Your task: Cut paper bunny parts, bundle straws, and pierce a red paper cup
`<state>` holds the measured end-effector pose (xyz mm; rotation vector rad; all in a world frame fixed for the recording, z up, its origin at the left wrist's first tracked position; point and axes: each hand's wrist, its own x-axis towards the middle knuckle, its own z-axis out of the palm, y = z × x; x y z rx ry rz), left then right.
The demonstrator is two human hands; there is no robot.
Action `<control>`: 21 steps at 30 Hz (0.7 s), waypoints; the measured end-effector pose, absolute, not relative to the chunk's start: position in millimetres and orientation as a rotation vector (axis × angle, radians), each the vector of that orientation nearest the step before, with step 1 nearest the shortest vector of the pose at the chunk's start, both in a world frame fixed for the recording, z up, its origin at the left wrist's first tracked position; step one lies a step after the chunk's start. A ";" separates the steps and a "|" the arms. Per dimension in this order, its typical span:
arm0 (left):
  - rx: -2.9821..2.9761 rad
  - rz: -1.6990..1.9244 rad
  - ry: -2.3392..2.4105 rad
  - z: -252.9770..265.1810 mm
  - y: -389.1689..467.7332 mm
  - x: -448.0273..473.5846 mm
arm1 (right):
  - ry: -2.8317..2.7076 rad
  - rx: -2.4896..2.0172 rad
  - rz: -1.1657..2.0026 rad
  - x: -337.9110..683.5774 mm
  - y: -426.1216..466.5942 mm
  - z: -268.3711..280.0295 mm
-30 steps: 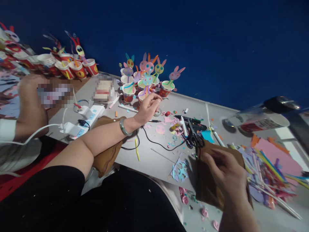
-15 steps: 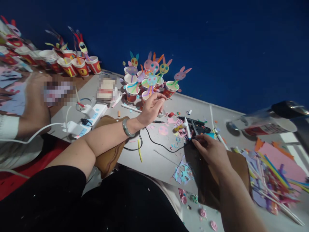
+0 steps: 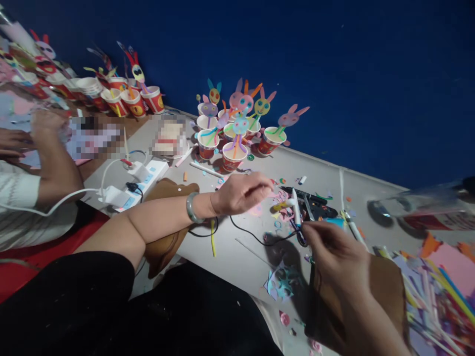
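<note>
Has the curled right hand (image 3: 339,257) at the metal scissors with dark, glossy loop handles and narrow silvery blades (image 3: 309,210), beside a slim white pen with a blue tip (image 3: 296,207) on the pale grey tabletop (image 3: 230,252); cannot tell if clamped on a handle or merely near. Holds the left hand (image 3: 241,194) above the tabletop, fingers bent together; cannot tell if pinching anything.

Dark-handled metal scissors (image 3: 308,211) are between a white oblong plastic power strip (image 3: 155,173), left, and a clear cylindrical bottle (image 3: 411,205), right
</note>
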<state>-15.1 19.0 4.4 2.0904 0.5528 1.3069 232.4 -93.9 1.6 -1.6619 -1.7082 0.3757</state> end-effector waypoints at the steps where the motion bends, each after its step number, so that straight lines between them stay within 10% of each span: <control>1: 2.246 1.299 0.478 4.6 14.3 -14.7 | -1.919 -1.623 0.407 220.2 -87.8 0.0; 8: 2.860 0.964 -0.313 -10.7 -19.8 1.2 | -2.853 -1.828 0.004 128.4 -17.3 -9.4; 21: 2.948 0.795 -0.445 -22.9 -33.4 2.8 | -2.892 -1.791 -0.110 105.3 8.5 -20.4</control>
